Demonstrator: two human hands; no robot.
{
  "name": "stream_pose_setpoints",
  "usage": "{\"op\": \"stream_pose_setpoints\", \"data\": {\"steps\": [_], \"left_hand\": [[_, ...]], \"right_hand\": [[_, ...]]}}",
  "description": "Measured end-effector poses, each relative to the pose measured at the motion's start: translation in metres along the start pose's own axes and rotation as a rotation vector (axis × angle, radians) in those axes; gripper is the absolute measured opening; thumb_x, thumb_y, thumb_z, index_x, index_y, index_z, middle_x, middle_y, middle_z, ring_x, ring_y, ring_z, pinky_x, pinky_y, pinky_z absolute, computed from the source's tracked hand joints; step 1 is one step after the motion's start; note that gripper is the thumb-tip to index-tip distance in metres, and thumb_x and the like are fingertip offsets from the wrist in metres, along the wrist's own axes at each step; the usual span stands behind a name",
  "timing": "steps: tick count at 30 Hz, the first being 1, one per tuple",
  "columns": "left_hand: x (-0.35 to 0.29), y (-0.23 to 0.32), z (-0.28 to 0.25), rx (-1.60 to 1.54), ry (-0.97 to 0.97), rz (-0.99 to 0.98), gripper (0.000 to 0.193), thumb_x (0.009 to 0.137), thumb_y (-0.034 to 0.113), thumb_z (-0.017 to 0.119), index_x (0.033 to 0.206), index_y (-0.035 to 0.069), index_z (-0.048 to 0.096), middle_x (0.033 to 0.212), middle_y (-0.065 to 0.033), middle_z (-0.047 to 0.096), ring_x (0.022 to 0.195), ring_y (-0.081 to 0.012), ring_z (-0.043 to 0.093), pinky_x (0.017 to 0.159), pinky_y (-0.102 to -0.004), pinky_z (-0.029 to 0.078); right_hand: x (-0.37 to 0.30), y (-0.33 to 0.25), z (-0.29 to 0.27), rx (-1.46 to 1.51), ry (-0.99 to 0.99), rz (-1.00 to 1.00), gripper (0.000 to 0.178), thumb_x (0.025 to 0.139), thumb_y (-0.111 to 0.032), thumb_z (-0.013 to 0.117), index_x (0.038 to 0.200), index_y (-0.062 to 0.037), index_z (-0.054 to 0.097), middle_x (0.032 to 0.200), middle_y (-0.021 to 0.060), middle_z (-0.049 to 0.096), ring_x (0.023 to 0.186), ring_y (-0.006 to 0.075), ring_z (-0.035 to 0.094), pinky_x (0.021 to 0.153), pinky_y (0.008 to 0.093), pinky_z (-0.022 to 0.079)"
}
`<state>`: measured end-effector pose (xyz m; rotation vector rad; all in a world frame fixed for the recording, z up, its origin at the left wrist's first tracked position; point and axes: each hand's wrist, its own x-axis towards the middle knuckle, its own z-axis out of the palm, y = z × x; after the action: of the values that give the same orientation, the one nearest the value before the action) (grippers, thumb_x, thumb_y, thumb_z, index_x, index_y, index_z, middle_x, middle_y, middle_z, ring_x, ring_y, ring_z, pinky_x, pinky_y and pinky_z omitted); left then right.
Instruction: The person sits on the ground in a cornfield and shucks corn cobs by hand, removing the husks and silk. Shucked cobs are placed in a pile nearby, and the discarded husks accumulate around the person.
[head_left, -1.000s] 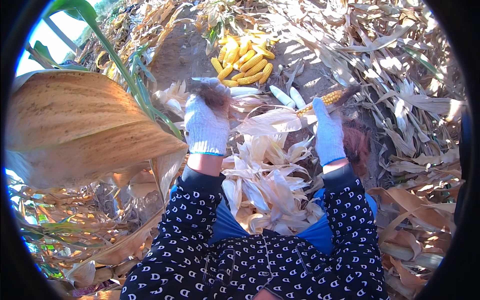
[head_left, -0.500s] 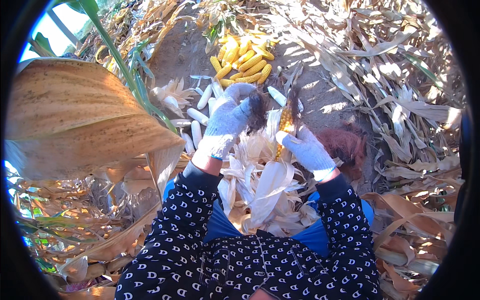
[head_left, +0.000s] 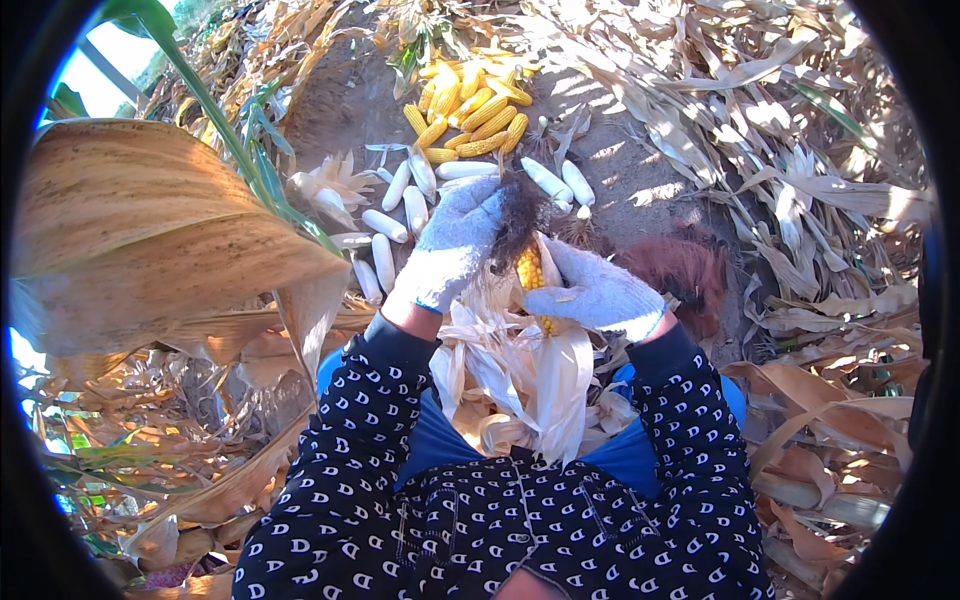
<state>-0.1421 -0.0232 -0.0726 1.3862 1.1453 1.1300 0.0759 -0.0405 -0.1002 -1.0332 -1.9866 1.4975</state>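
Observation:
My right hand [head_left: 597, 292], in a white work glove, is closed around a yellow ear of corn [head_left: 530, 268] held upright. Pale husk [head_left: 565, 385] hangs peeled down below that ear. Close against its tip is my left hand [head_left: 452, 245], also gloved, with its fingers closed on a tuft of dark corn silk [head_left: 520, 215]. The tuft covers the ear's top, so I cannot tell whether the silk is still attached there. Loose pale husks [head_left: 485, 350] lie between my legs under both hands.
Bare yellow ears [head_left: 480, 110] are piled ahead on the soil. Several white ears [head_left: 385, 225] lie nearer, left and right of centre. Reddish silk [head_left: 675, 270] is heaped at the right. A large dry leaf [head_left: 170, 235] juts in from the left, and dry stalks [head_left: 830, 190] line the right.
My right hand has brought the ear leftward and tilted it, so its tip now meets my left hand. The hanging husk swung slightly right. My left hand has barely moved.

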Motion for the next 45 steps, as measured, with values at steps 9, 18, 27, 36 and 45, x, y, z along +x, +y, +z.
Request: {"op": "stream_pose_setpoints", "data": {"steps": [9, 18, 27, 36, 45], "left_hand": [[0.006, -0.023, -0.016, 0.852, -0.011, 0.621, 0.036, 0.092, 0.010, 0.064, 0.127, 0.006, 0.071, 0.125, -0.0180, 0.071, 0.116, -0.0391, 0.067, 0.100, -0.0439, 0.054], [0.005, -0.014, -0.014, 0.919, -0.174, 0.462, 0.058, 0.086, 0.010, 0.072, 0.143, 0.007, 0.061, 0.139, -0.0173, 0.065, 0.129, -0.0377, 0.061, 0.109, -0.0433, 0.050], [-0.002, -0.037, -0.010, 0.919, 0.027, 0.405, 0.044, 0.087, 0.018, 0.075, 0.129, 0.008, 0.066, 0.112, -0.0143, 0.073, 0.104, -0.0351, 0.071, 0.087, -0.0421, 0.060], [0.025, -0.012, 0.029, -1.251, 0.421, -0.391, 0.017, 0.107, 0.022, 0.057, 0.117, 0.014, 0.067, 0.103, -0.0047, 0.073, 0.084, -0.0187, 0.073, 0.066, -0.0338, 0.061], [0.025, -0.019, 0.019, -1.409, 0.048, -0.383, 0.027, 0.110, 0.036, 0.056, 0.121, 0.013, 0.066, 0.104, -0.0048, 0.071, 0.086, -0.0171, 0.070, 0.062, -0.0289, 0.058]], "right_hand": [[-0.006, -0.024, -0.029, -0.236, -0.061, 0.044, 0.066, 0.088, -0.037, 0.083, 0.139, -0.0041, 0.060, 0.120, 0.0206, 0.071, 0.109, 0.0309, 0.070, 0.095, 0.0416, 0.054], [-0.011, -0.029, -0.037, -0.256, -0.110, 0.068, 0.072, 0.085, -0.032, 0.085, 0.146, -0.0057, 0.056, 0.130, 0.0224, 0.070, 0.118, 0.0323, 0.069, 0.100, 0.0408, 0.054], [-0.005, -0.017, -0.035, -0.392, 0.275, -0.143, 0.070, 0.082, -0.021, 0.087, 0.143, -0.0047, 0.056, 0.135, 0.0200, 0.067, 0.125, 0.0343, 0.065, 0.102, 0.0425, 0.054], [0.011, -0.010, 0.028, -0.271, 0.631, -0.295, 0.054, 0.098, -0.007, 0.065, 0.150, -0.0017, 0.050, 0.136, 0.0172, 0.063, 0.128, 0.0304, 0.063, 0.108, 0.0397, 0.050], [0.018, -0.018, 0.020, 0.391, 0.574, -0.250, 0.059, 0.099, -0.003, 0.067, 0.154, -0.0013, 0.044, 0.146, 0.0143, 0.053, 0.132, 0.0213, 0.054, 0.113, 0.0359, 0.045]]}}
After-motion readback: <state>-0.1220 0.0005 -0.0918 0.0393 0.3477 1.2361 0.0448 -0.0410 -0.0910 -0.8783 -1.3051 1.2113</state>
